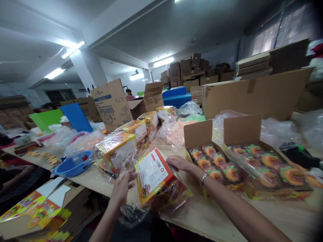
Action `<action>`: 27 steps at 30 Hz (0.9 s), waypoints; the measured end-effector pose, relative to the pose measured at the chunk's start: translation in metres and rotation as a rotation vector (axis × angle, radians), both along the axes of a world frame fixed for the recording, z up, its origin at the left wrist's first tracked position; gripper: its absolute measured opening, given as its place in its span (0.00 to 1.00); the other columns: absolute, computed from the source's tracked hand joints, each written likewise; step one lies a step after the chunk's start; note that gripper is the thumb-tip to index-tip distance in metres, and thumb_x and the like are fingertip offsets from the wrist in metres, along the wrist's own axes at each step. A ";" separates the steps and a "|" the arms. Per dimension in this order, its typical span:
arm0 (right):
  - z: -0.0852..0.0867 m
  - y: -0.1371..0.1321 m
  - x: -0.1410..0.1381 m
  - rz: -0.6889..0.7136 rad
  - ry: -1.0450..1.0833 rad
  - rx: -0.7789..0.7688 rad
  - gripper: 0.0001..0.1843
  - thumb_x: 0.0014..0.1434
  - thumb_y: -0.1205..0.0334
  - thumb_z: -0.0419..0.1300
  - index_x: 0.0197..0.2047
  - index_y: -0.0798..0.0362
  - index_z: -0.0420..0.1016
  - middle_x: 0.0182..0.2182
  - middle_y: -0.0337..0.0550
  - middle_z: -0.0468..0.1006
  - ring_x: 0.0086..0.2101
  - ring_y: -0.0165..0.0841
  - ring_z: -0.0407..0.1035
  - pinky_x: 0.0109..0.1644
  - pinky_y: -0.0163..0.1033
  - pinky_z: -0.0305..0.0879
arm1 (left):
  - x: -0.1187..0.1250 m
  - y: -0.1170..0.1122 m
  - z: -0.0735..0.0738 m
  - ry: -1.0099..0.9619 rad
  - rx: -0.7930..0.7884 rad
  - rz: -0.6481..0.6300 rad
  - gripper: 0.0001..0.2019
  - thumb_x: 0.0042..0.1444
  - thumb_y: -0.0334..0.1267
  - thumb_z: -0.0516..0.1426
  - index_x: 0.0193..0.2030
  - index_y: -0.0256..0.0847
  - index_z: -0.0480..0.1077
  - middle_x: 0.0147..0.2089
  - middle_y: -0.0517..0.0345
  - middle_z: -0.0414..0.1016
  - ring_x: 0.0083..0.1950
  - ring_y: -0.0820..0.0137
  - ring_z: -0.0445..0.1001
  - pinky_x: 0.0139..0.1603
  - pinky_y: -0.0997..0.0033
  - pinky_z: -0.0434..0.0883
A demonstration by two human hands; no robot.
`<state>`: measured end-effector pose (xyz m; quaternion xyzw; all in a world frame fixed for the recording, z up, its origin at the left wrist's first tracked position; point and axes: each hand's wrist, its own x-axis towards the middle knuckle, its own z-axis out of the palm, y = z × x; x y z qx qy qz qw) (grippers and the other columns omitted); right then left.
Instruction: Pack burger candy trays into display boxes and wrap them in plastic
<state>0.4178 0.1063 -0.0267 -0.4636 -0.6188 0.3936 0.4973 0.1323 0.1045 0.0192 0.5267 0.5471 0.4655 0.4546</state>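
Observation:
A yellow and orange printed carton (153, 171) is tilted at the table's front edge, its white label panel turned up and clear plastic around its lower part. My right hand (178, 163) is closed over the carton's upper right edge. At the carton's left side, my left hand (122, 185) has its fingers curled at the loose film of the clear plastic bag (133, 213); motion blurs them slightly. Left of the carton, a row of film-covered cartons (121, 151) runs back along the table. To the right stand two open display boxes (198, 134) with burger-shaped toys in clear packs.
A blue basin (74, 167) sits on the table (202, 215) at left. Flat printed cards (37, 208) lie on a stack at lower left. Behind are plastic bags (176, 131), a large cardboard box (252, 92) and blue bins (176, 97). Another person's arm (17, 176) is at far left.

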 end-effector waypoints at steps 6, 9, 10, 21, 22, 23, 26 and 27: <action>0.025 -0.026 -0.012 -0.023 0.054 -0.006 0.23 0.59 0.44 0.51 0.20 0.49 0.56 0.14 0.31 0.57 0.16 0.25 0.52 0.20 0.32 0.48 | 0.019 0.062 0.104 0.459 0.435 -0.049 0.19 0.55 0.50 0.51 0.32 0.37 0.76 0.16 0.63 0.59 0.22 0.68 0.61 0.27 0.69 0.58; 0.042 -0.058 -0.026 -0.081 0.064 0.064 0.23 0.60 0.44 0.50 0.20 0.49 0.54 0.14 0.31 0.56 0.17 0.25 0.51 0.20 0.33 0.46 | 0.046 0.076 0.156 0.460 0.474 -0.072 0.19 0.58 0.46 0.50 0.34 0.34 0.77 0.15 0.67 0.52 0.20 0.72 0.53 0.25 0.71 0.53; 0.048 -0.071 -0.030 -0.085 0.052 0.088 0.23 0.61 0.44 0.50 0.21 0.49 0.55 0.15 0.31 0.57 0.17 0.25 0.52 0.20 0.33 0.47 | 0.054 0.077 0.172 0.468 0.506 -0.110 0.19 0.59 0.45 0.50 0.35 0.33 0.77 0.16 0.68 0.50 0.20 0.73 0.51 0.25 0.71 0.52; 0.039 -0.077 -0.005 -0.478 -0.140 0.234 0.31 0.48 0.51 0.69 0.53 0.54 0.68 0.47 0.51 0.73 0.43 0.39 0.69 0.43 0.41 0.67 | 0.105 0.078 0.200 0.602 0.738 -0.536 0.14 0.57 0.40 0.55 0.31 0.32 0.78 0.24 0.62 0.70 0.28 0.75 0.64 0.32 0.76 0.59; 0.031 -0.067 -0.006 -0.421 -0.113 0.147 0.36 0.46 0.52 0.69 0.56 0.55 0.66 0.47 0.51 0.73 0.43 0.39 0.69 0.42 0.41 0.68 | 0.104 0.083 0.194 0.596 0.747 -0.512 0.15 0.57 0.41 0.55 0.30 0.33 0.78 0.23 0.62 0.70 0.27 0.75 0.64 0.31 0.75 0.59; 0.024 -0.058 -0.010 -0.364 -0.097 0.075 0.35 0.46 0.54 0.69 0.56 0.56 0.66 0.45 0.50 0.73 0.40 0.38 0.70 0.39 0.40 0.68 | 0.102 0.088 0.189 0.587 0.763 -0.482 0.15 0.57 0.42 0.54 0.30 0.34 0.78 0.22 0.62 0.69 0.26 0.75 0.63 0.30 0.75 0.59; 0.016 -0.046 -0.023 -0.321 -0.068 0.071 0.16 0.51 0.59 0.62 0.43 0.55 0.71 0.31 0.41 0.72 0.31 0.33 0.66 0.33 0.37 0.63 | 0.095 0.093 0.188 0.577 0.821 -0.500 0.17 0.56 0.46 0.55 0.30 0.35 0.78 0.21 0.61 0.70 0.24 0.74 0.63 0.27 0.75 0.58; 0.018 -0.047 -0.026 -0.340 -0.060 0.122 0.08 0.53 0.60 0.59 0.37 0.54 0.70 0.27 0.38 0.70 0.28 0.32 0.65 0.31 0.36 0.61 | 0.092 0.092 0.191 0.580 0.844 -0.543 0.17 0.56 0.47 0.55 0.31 0.36 0.79 0.23 0.60 0.72 0.25 0.73 0.65 0.28 0.74 0.60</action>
